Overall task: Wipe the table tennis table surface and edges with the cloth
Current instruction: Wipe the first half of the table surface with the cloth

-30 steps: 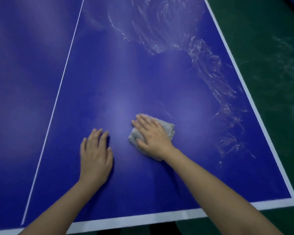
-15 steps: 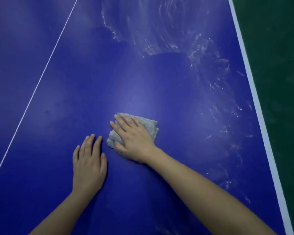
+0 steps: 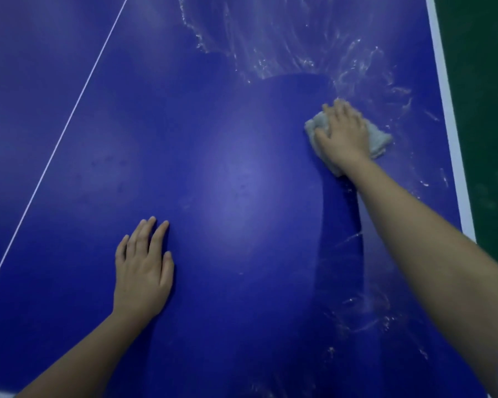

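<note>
Right side of desk (image 3: 227, 139), near the white side line (image 3: 449, 124): I see the cloth (image 3: 381, 139) bunched, long axis crosswise, its right end pointing at that line. Right grip (image 3: 342, 136) presses on top of it, fingers laid out straight. Left grip (image 3: 141, 271) lies flat on bare blue, fingers straight, well apart from cloth. Wet streaks (image 3: 285, 38) beyond the cloth.

**Green floor, dim light**

A dark green floor (image 3: 486, 110) is seen right of the right hand (image 3: 342, 136), mottled with faint paler marks. A soft glare patch (image 3: 242, 179) is noted between it and the left hand (image 3: 141, 271). Lighting is dim overall.
</note>
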